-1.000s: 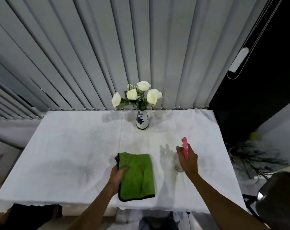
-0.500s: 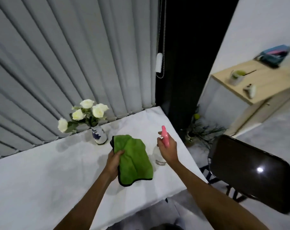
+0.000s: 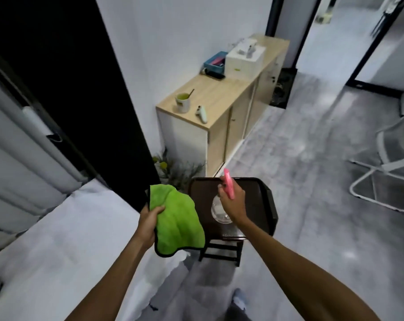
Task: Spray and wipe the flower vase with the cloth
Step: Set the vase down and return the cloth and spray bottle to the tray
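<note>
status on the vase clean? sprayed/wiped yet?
Done: pickup only. In hand: left hand holds the green cloth, right hand the spray bottle, both in the air over a dark chair. Left: spraying and wiping; the vase is out of view.

table [image 3: 57,239]: white cloth cover, bare | cabinet [image 3: 221,93]: mug [image 3: 182,103], white box [image 3: 245,59], blue tray [image 3: 215,63]

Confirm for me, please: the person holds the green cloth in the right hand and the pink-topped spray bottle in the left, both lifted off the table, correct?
Not quite: the hands are swapped. In the head view the left hand holds the green cloth and the right hand holds the pink-topped spray bottle. Both are indeed lifted off the table.
</note>
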